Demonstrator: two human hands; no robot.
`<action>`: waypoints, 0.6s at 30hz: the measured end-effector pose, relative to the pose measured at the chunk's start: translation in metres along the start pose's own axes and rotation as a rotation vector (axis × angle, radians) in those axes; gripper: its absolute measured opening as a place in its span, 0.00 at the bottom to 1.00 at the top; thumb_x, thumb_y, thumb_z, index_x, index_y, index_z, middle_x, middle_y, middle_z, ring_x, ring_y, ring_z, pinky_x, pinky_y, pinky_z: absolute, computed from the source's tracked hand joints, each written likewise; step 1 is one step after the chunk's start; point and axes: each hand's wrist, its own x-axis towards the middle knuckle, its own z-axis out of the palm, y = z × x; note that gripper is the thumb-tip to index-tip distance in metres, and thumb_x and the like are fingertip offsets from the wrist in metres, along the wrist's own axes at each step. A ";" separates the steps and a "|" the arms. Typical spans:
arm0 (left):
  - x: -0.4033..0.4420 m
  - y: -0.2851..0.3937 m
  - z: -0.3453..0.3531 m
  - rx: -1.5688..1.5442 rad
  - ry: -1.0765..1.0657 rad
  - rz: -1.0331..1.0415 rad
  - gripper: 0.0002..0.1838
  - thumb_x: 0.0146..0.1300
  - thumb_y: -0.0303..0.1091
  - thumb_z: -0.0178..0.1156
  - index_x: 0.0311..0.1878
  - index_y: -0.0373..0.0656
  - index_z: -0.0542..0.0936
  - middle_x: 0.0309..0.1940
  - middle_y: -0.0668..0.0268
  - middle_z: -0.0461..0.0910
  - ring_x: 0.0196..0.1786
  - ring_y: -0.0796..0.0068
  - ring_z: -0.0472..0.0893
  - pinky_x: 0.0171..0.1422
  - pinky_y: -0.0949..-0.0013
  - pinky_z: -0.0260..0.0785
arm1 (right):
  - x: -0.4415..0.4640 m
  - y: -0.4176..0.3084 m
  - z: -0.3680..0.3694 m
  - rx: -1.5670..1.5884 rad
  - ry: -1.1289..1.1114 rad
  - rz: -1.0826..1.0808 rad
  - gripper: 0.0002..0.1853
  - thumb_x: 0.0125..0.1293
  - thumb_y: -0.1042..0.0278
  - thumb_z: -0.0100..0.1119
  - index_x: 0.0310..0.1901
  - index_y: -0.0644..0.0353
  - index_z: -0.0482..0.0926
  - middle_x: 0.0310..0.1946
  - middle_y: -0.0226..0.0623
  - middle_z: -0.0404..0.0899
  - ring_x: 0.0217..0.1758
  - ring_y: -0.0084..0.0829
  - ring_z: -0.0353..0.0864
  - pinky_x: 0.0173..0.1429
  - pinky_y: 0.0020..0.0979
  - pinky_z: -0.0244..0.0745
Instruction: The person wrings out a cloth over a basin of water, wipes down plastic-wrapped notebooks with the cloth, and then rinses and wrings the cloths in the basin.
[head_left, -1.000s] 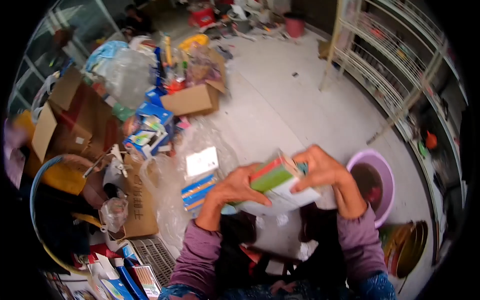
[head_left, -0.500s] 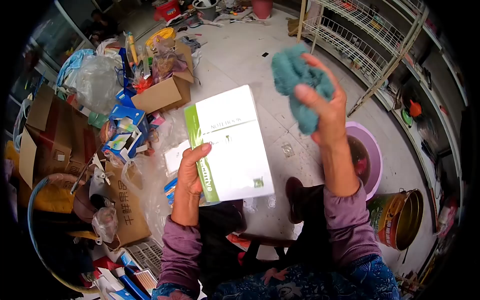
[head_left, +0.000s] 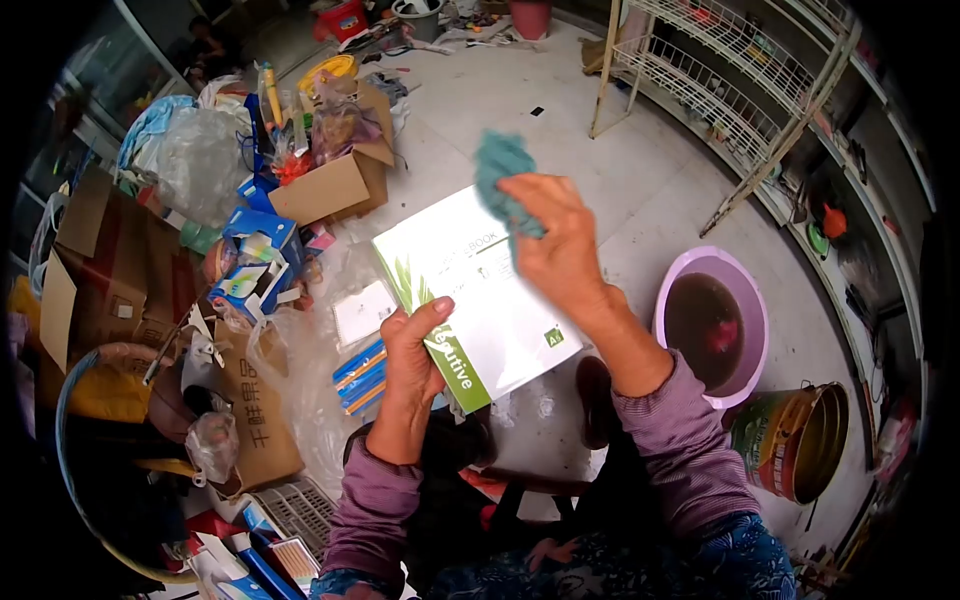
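Observation:
A white notebook with a green band along its left side is held tilted in front of me. My left hand grips its left edge, the thumb lying on the cover. In my right hand is a bunched teal cloth, at the notebook's upper right corner. The cloth overlaps that corner and hides part of the printed title; whether it presses on the cover I cannot tell.
A pink basin of dark water and a metal tin stand to my right. Cardboard boxes, plastic bags and blue packs crowd the left. Wire racks are at the upper right.
My right hand has swung left and inward with the cloth, from beside the notebook to its upper corner. The notebook has turned and tilted in my left hand.

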 end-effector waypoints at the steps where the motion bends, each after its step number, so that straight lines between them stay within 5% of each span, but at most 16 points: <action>1: -0.002 0.003 0.002 0.037 -0.008 0.027 0.25 0.53 0.26 0.61 0.54 0.23 0.70 0.44 0.50 0.78 0.44 0.60 0.81 0.51 0.61 0.76 | 0.002 0.002 -0.006 0.000 -0.001 -0.004 0.18 0.48 0.89 0.50 0.43 0.68 0.79 0.40 0.41 0.79 0.42 0.40 0.77 0.48 0.35 0.73; 3: -0.001 0.006 0.000 0.101 -0.025 0.123 0.25 0.51 0.24 0.63 0.53 0.26 0.71 0.44 0.52 0.79 0.43 0.63 0.81 0.49 0.64 0.76 | 0.013 0.000 -0.022 0.477 0.121 0.815 0.12 0.56 0.84 0.55 0.42 0.67 0.79 0.39 0.37 0.81 0.38 0.32 0.80 0.42 0.26 0.75; 7: -0.005 0.001 -0.003 0.470 0.035 0.418 0.26 0.47 0.25 0.68 0.52 0.28 0.73 0.43 0.57 0.79 0.39 0.72 0.79 0.46 0.70 0.72 | 0.035 -0.015 -0.053 1.068 0.372 0.812 0.08 0.60 0.79 0.58 0.41 0.66 0.80 0.39 0.35 0.81 0.34 0.26 0.80 0.39 0.20 0.73; 12: -0.008 -0.012 -0.010 0.754 -0.026 0.607 0.28 0.48 0.26 0.69 0.53 0.31 0.72 0.42 0.63 0.79 0.42 0.75 0.77 0.49 0.72 0.69 | 0.029 -0.025 -0.037 0.255 0.097 0.204 0.10 0.57 0.80 0.58 0.41 0.63 0.81 0.38 0.37 0.81 0.40 0.29 0.80 0.47 0.26 0.73; 14: -0.005 -0.019 -0.016 1.053 0.030 0.823 0.24 0.42 0.33 0.76 0.39 0.34 0.75 0.29 0.63 0.78 0.29 0.76 0.76 0.35 0.72 0.69 | 0.014 -0.033 -0.016 0.157 -0.029 -0.034 0.17 0.41 0.80 0.59 0.38 0.63 0.79 0.36 0.41 0.79 0.40 0.41 0.76 0.47 0.36 0.71; 18: 0.006 -0.036 -0.034 1.003 0.031 0.852 0.24 0.40 0.36 0.76 0.37 0.35 0.75 0.28 0.62 0.77 0.28 0.75 0.75 0.32 0.70 0.68 | 0.017 -0.085 -0.020 0.328 -0.225 -0.102 0.18 0.38 0.78 0.61 0.37 0.63 0.79 0.37 0.40 0.80 0.41 0.41 0.78 0.47 0.35 0.73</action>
